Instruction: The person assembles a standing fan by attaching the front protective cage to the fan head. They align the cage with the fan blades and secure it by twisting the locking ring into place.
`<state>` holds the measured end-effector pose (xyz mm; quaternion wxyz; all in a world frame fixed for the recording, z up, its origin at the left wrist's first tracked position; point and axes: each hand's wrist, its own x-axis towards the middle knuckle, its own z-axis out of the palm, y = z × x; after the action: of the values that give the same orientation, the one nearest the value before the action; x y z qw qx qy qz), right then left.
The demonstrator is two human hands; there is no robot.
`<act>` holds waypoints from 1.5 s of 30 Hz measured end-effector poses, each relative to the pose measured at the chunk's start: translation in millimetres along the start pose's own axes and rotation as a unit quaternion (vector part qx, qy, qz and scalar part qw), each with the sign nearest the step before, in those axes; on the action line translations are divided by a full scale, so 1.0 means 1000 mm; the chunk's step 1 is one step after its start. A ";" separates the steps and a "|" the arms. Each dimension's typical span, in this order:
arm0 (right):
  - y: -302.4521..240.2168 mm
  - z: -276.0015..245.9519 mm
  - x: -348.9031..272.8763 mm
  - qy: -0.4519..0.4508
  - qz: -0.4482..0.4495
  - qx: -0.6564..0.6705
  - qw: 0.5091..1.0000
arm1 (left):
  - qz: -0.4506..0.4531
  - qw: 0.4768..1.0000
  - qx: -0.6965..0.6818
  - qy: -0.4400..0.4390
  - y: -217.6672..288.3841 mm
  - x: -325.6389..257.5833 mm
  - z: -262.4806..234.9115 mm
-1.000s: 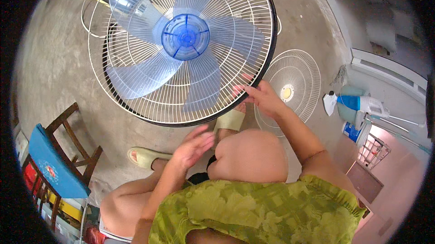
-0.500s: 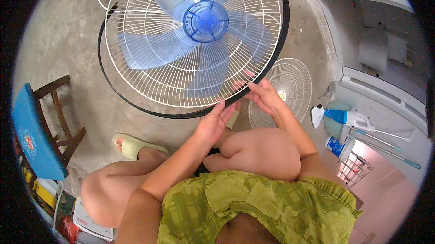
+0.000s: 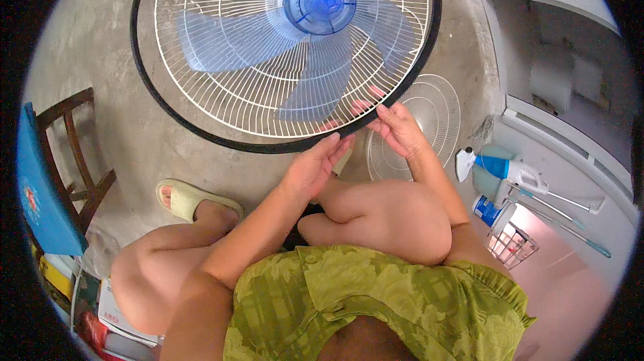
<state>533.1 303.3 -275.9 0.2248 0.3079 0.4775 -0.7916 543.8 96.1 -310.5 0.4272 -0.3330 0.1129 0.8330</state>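
Note:
A fan with translucent blue blades [image 3: 231, 45] and a blue hub cap [image 3: 320, 3] stands in front of me, its white wire grille [image 3: 201, 86] behind the blades. Around the grille's edge runs a black ring [image 3: 225, 141]; at the left and lower left a gap shows between the two. My left hand [image 3: 316, 165] grips the ring at its near edge, thumb on top. Just to the right, my right hand [image 3: 397, 127] pinches the same ring, some fingers showing behind the grille wires. A second round wire grille [image 3: 433, 116] lies on the floor beyond my right hand.
At the left stands a dark wooden chair [image 3: 79, 153] with a blue cover [image 3: 47, 186]. A blue-and-white handheld appliance [image 3: 506, 168], a bucket [image 3: 493, 212] and poles are by the right wall. Boxes and bags sit at lower left.
The black ring has swung up at the left, so it sits more evenly round the grille. The fan appears higher in view, and both hands keep their hold.

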 end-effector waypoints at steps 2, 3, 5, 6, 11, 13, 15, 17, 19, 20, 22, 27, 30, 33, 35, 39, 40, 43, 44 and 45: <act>-0.001 0.001 0.001 -0.013 -0.004 -0.001 1.000 | -0.013 1.000 0.000 0.001 0.002 0.001 -0.003; 0.001 -0.002 0.002 -0.018 -0.003 0.004 1.000 | -0.014 1.000 -0.005 0.003 0.002 0.002 -0.004; 0.001 0.000 0.001 -0.013 -0.005 0.002 1.000 | -0.016 1.000 -0.015 0.008 0.000 0.005 -0.007; 0.001 0.001 0.001 -0.011 -0.006 0.001 1.000 | -0.014 1.000 -0.017 0.006 -0.001 0.005 -0.008; -0.002 0.001 0.003 0.004 0.012 -0.002 1.000 | -0.012 0.999 -0.027 0.034 0.000 0.004 -0.002; -0.003 0.001 0.003 0.008 0.017 -0.010 1.000 | -0.012 0.999 -0.032 0.038 0.001 0.003 0.003; -0.004 0.000 0.001 0.009 0.017 -0.016 1.000 | -0.007 0.999 -0.036 0.038 -0.001 0.002 0.005; -0.005 0.002 0.002 0.009 0.019 -0.014 1.000 | -0.003 0.998 -0.040 0.039 -0.002 0.003 0.003; -0.005 0.003 0.003 0.014 0.019 -0.010 1.000 | 0.003 0.999 -0.026 0.034 -0.002 0.004 0.002; -0.004 0.004 0.002 0.019 0.017 -0.007 1.000 | 0.005 0.999 -0.019 0.031 -0.001 0.004 0.003; -0.005 0.005 0.002 0.021 0.019 -0.007 1.000 | -0.018 0.997 -0.028 0.075 0.005 0.005 0.010; -0.008 0.003 0.002 0.018 0.038 -0.022 0.999 | -0.012 0.996 -0.017 0.091 0.006 0.005 0.014; -0.008 -0.001 0.003 0.016 0.046 -0.037 0.998 | -0.006 0.996 -0.007 0.094 0.000 0.009 0.009; -0.011 -0.001 0.002 0.022 0.059 -0.056 0.996 | -0.009 0.993 -0.008 0.120 -0.003 0.012 0.008; -0.013 -0.001 0.001 0.028 0.068 -0.069 0.995 | -0.008 0.991 0.007 0.136 0.000 0.011 0.013; -0.016 -0.008 0.003 0.025 0.074 -0.085 0.993 | 0.002 0.986 0.015 0.167 0.003 0.009 0.025; -0.015 -0.011 0.004 0.019 0.077 -0.070 0.994 | 0.006 0.986 0.013 0.164 0.002 0.010 0.023; -0.016 -0.016 0.006 0.026 0.088 -0.020 0.996 | 0.017 0.988 0.018 0.156 0.000 0.012 0.019; -0.016 -0.017 0.006 0.032 0.092 -0.003 0.995 | 0.021 0.988 0.021 0.153 -0.001 0.012 0.018; -0.016 -0.017 0.006 0.040 0.076 -0.009 0.996 | 0.021 0.989 0.022 0.148 -0.001 0.012 0.017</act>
<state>522.4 325.1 -276.2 0.2677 0.3728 0.4685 -0.7549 531.6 112.3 -305.7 0.3953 -0.4404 0.2002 0.7808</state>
